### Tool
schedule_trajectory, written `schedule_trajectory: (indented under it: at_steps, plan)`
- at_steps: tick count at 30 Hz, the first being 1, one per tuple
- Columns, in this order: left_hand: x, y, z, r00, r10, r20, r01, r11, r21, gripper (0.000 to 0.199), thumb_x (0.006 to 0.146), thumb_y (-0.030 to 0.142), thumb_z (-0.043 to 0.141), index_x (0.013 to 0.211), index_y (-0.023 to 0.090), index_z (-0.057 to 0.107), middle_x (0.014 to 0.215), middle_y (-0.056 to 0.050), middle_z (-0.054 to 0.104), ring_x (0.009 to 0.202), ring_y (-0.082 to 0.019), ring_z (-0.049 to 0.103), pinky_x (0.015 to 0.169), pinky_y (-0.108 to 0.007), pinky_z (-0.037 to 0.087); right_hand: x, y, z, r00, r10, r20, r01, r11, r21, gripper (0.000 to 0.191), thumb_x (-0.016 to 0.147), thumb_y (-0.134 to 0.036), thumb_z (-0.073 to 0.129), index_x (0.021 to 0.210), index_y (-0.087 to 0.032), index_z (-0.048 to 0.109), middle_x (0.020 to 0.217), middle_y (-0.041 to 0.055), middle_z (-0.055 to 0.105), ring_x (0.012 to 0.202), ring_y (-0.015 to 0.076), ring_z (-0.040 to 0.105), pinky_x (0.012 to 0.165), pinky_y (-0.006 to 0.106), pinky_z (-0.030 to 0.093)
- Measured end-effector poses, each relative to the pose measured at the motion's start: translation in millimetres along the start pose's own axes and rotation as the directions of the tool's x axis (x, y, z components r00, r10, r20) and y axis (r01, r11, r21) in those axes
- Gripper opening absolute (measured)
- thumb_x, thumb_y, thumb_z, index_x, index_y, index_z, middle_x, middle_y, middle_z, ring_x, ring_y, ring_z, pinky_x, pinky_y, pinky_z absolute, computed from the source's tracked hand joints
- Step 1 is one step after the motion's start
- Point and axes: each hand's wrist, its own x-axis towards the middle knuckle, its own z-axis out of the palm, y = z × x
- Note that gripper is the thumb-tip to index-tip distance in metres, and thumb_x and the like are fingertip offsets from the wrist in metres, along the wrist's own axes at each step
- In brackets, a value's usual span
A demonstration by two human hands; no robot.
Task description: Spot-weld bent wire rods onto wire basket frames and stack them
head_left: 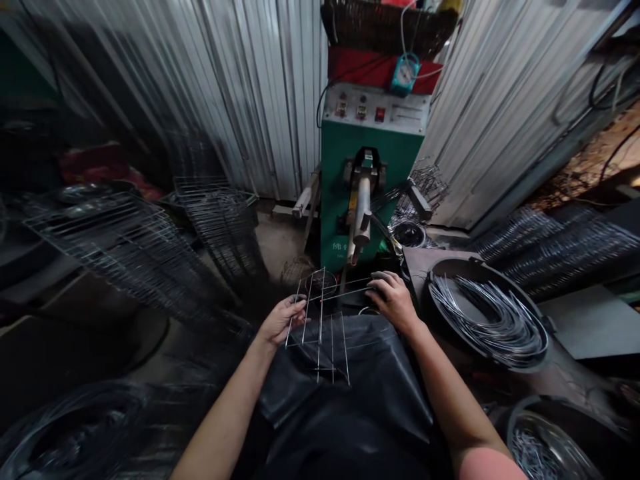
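"Two hands: what do they have?"

"A wire rack [321, 327], held above the apron [345, 413], near the welding machine [370, 140]. The left hand [283, 320] is half-closed on its edge; the right hand [393, 300] is curved over its far wire, grip unclear."

A rectangular wire grid [320, 327] is held over a black apron [345, 407] by the left hand [283, 321] and the right hand [393, 300], just before the electrode arm [361, 217] of a green spot-welding machine [370, 160]. Bent wire rods [487, 320] are piled in a round pan [450, 273] to the right, and wire racks [125, 250] are leaned in a heap to the left.
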Motion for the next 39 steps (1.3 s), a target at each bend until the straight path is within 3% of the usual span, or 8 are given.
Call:
schedule_trajectory:
  at_steps: [9, 20, 26, 28, 30, 32, 34, 39]
  plan:
    - [-5.3, 0.1, 1.6, 1.000, 0.020, 0.006, -0.020, 1.000, -0.004, 0.040, 0.058, 0.025, 0.080, 0.087, 0.015, 0.056, 0.052, 0.007, 0.047, 0.046, -0.005, 0.046, 0.061, -0.025, 0.053, -3.0, 5.0, -3.2, 0.998, 0.012, -0.054, -0.007, 0.996, 0.086, 0.023, 0.085, -0.044, 0.056, 0.087, -0.022, 0.064, 0.103, 0.0094, 0.062, 0.104, 0.0256, 0.053, 0.090, 0.042, 0.044]
    - [-17.8, 10.6, -20.8, 0.981, 0.178, 0.073, -0.156, 0.959, -0.237, 0.018, 0.070, 0.022, 0.071, 0.079, 0.012, 0.059, 0.049, 0.007, 0.043, 0.049, -0.006, 0.044, 0.091, -0.052, 0.047, -24.0, 40.8, -32.0, 0.942, 0.297, -0.157, -0.216, 0.893, 0.394, 0.033, 0.083, -0.038, 0.055, 0.110, -0.019, 0.055, 0.094, 0.0045, 0.065, 0.085, 0.0182, 0.061, 0.077, 0.031, 0.049]
    - [-13.9, 2.3, -31.5, 0.972, 0.234, 0.005, -0.229, 0.954, -0.196, 0.041, 0.064, 0.027, 0.074, 0.099, 0.011, 0.062, 0.064, 0.001, 0.058, 0.071, -0.014, 0.059, 0.096, -0.045, 0.045, -11.8, -7.1, -45.7, 0.883, 0.023, -0.469, 0.094, 0.970, 0.225, 0.018, 0.091, -0.029, 0.043, 0.099, -0.020, 0.057, 0.083, 0.0034, 0.062, 0.072, 0.0149, 0.059, 0.065, 0.027, 0.048]
    - [-10.9, 5.9, -36.7, 0.975, 0.196, -0.102, -0.201, 0.978, -0.049, 0.048, 0.058, 0.027, 0.077, 0.101, 0.012, 0.060, 0.080, -0.006, 0.065, 0.084, -0.019, 0.061, 0.097, -0.044, 0.044, -1.8, -25.8, -48.2, 0.861, -0.126, -0.493, 0.215, 0.968, 0.126, 0.016, 0.092, -0.024, 0.041, 0.096, -0.020, 0.056, 0.078, 0.0033, 0.061, 0.067, 0.0144, 0.057, 0.061, 0.026, 0.047]
    - [-12.2, 15.7, -36.5, 0.924, 0.274, -0.266, -0.253, 0.961, 0.112, 0.052, 0.056, 0.026, 0.078, 0.103, 0.013, 0.059, 0.089, -0.008, 0.066, 0.089, -0.021, 0.061, 0.098, -0.044, 0.041, 8.9, -40.8, -47.3, 0.852, -0.285, -0.440, 0.335, 0.941, 0.038, 0.015, 0.092, -0.021, 0.041, 0.095, -0.018, 0.055, 0.076, 0.0041, 0.060, 0.066, 0.0144, 0.055, 0.060, 0.026, 0.046]
    - [-19.6, 32.0, -26.6, 0.800, 0.501, -0.329, -0.412, 0.858, 0.306, 0.052, 0.062, 0.033, 0.074, 0.109, 0.016, 0.058, 0.097, -0.008, 0.066, 0.098, -0.020, 0.060, 0.101, -0.042, 0.037, 18.9, -50.8, -42.8, 0.843, -0.429, -0.325, 0.440, 0.897, -0.041, 0.015, 0.093, -0.020, 0.041, 0.094, -0.017, 0.055, 0.075, 0.0051, 0.060, 0.065, 0.0144, 0.054, 0.060, 0.026, 0.045]
    - [-31.7, 53.0, -6.9, 0.677, 0.715, -0.177, -0.553, 0.652, 0.520, 0.052, 0.072, 0.042, 0.065, 0.117, 0.017, 0.055, 0.109, -0.009, 0.063, 0.107, -0.021, 0.056, 0.102, -0.039, 0.037, 27.5, -56.6, -37.0, 0.841, -0.500, -0.208, 0.491, 0.866, -0.094, 0.017, 0.094, -0.022, 0.040, 0.092, -0.015, 0.056, 0.074, 0.0058, 0.061, 0.065, 0.0144, 0.054, 0.060, 0.025, 0.045]
    - [-62.2, 99.0, 45.2, 0.685, 0.648, 0.332, -0.610, 0.261, 0.748, 0.054, 0.078, 0.056, 0.052, 0.113, 0.016, 0.060, 0.102, -0.009, 0.067, 0.091, -0.022, 0.063, 0.080, -0.032, 0.051, 39.9, -71.2, -37.2, 0.951, -0.285, -0.122, 0.275, 0.957, -0.094, 0.021, 0.095, -0.026, 0.041, 0.095, -0.014, 0.058, 0.084, 0.0080, 0.064, 0.081, 0.0156, 0.059, 0.071, 0.024, 0.046]
